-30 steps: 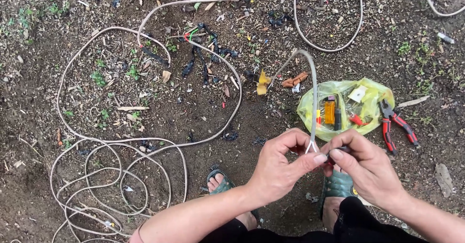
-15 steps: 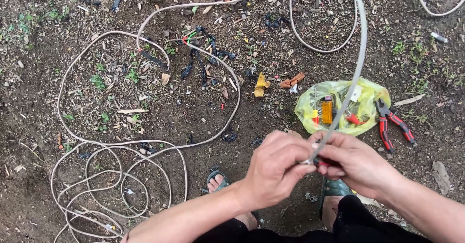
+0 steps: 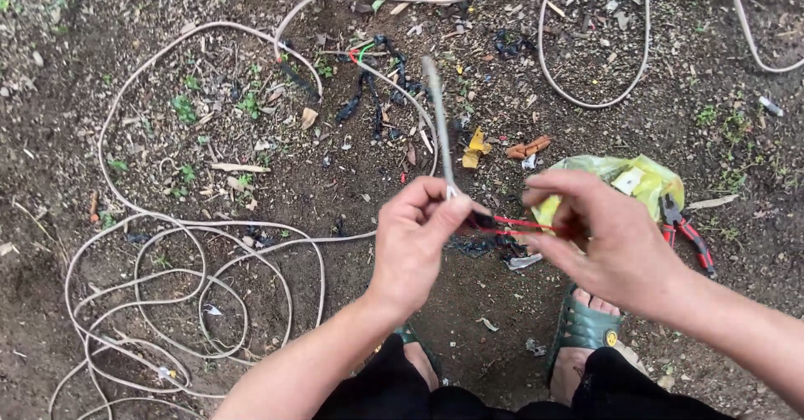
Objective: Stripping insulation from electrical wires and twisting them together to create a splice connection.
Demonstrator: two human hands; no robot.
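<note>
Where hands grip, cable bares red wire.

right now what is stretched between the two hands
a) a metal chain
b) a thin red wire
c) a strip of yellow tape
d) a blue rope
b: a thin red wire runs from the left hand, which pinches the end of the pale cable, across to the right hand that pulls it sideways.
</note>
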